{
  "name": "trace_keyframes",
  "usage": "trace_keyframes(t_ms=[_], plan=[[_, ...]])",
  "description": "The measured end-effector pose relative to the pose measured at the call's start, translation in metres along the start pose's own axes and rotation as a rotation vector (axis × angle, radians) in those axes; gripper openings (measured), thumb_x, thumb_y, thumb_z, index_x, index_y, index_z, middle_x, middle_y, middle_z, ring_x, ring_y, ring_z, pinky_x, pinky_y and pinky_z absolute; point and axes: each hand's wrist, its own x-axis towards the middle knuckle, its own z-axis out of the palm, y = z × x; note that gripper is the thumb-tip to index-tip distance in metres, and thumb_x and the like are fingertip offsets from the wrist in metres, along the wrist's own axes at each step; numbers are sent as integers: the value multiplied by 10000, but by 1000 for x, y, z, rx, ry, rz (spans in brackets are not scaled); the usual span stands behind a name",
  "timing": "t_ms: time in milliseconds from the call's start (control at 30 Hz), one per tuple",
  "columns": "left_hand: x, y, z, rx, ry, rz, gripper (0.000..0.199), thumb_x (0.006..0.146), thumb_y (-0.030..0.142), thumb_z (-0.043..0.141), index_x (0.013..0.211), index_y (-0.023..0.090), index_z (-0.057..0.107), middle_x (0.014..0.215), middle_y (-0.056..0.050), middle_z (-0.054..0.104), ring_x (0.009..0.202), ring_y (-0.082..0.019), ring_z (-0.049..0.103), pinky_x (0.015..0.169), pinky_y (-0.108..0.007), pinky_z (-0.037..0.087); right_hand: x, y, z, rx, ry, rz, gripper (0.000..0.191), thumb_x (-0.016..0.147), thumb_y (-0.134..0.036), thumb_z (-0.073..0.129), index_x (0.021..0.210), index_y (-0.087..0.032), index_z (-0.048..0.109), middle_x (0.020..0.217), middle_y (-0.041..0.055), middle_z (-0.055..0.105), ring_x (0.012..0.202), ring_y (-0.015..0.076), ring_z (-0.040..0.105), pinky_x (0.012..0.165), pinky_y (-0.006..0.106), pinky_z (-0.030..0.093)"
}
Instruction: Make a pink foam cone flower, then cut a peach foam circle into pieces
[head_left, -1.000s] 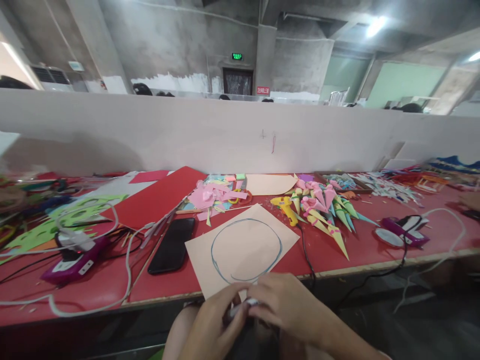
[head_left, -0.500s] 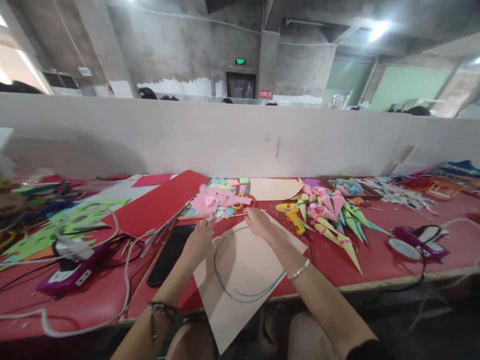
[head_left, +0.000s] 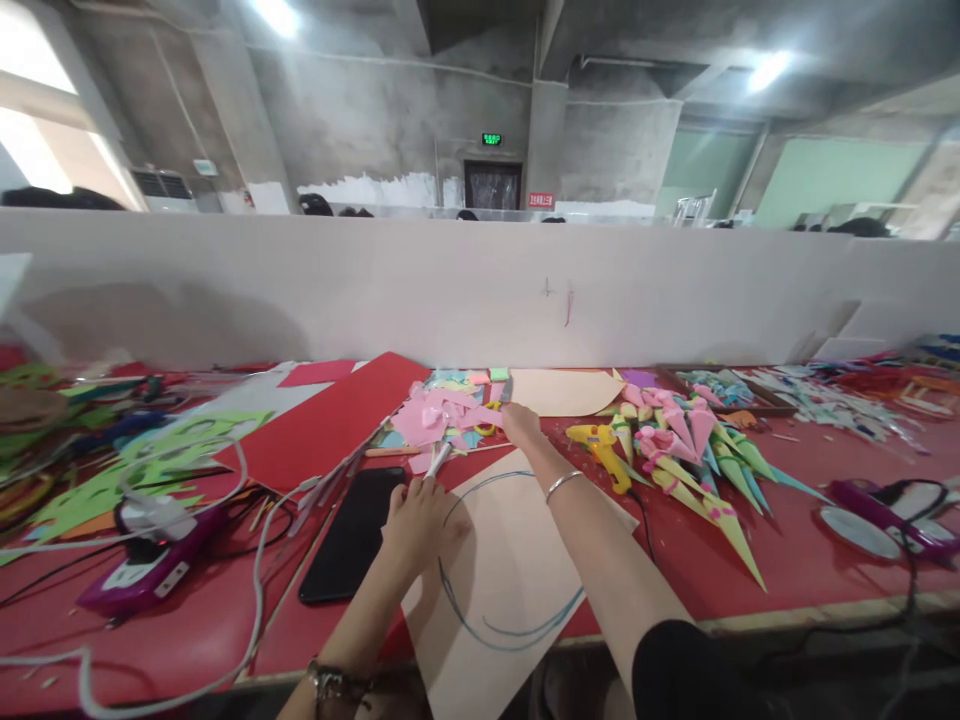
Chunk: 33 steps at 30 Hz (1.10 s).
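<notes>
One tray (head_left: 772,406), bluish pieces (head_left: 716,387) inside | left hand (head_left: 416,520) by white pen (head_left: 437,461) | right hand (head_left: 520,425) at scissors (head_left: 487,431) | can't tell either grip

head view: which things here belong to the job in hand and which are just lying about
Likely in the job:
circle-marked sheet
scissors, by the right hand
white pen-like object, at the left hand

Apparently lying about:
phone
yellow glue gun
paper cones
red sheet

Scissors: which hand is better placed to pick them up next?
Right, I think: the right hand is right at the scissors, while the left hand is farther off, by the paper.
</notes>
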Motion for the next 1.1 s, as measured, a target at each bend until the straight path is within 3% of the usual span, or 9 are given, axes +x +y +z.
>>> trace_keyframes(t_ms=[200,300,467,633,800,1100], plan=[[0,1,1,-46,-107,-9,332,756,425,492,920,162,611,1022,-158,589,1010,-317,474,802,-444,318,3,-9,5,-18,-31,31,295,852,-290,519,1112,-151,519,1118,81,545,950,195,563,789,388,481],[-2,1,5,-82,-146,-47,278,777,337,467,945,144,575,1100,-162,569,1063,-297,475,833,-426,319,8,-12,3,-9,-47,82,295,858,-297,508,1114,-151,517,1120,81,545,947,194,563,789,393,480],[-1,0,0,-114,-289,-30,172,774,226,436,878,145,546,916,-114,652,896,-256,604,763,-376,383,21,-18,3,-4,-92,189,296,859,-301,506,1116,-155,516,1120,78,545,944,193,564,787,395,481],[-6,2,-10,-147,-312,-66,219,800,264,440,968,142,509,925,-114,664,915,-244,617,735,-316,419,29,-22,9,-9,-110,268,301,853,-292,516,1117,-147,514,1119,81,544,944,195,565,783,394,483],[-14,2,-3,-223,-274,-102,224,818,266,446,1006,161,506,980,-111,661,953,-242,609,765,-305,424,28,-17,4,-22,-96,290,305,853,-293,516,1119,-143,512,1119,83,544,943,196,565,783,394,484],[-17,5,5,-377,-245,-205,261,812,249,451,1065,197,493,1071,-81,640,999,-205,587,778,-262,412,26,-12,-13,-95,-41,160,290,858,-306,507,1102,-151,522,1097,74,556,924,187,571,773,385,486]])
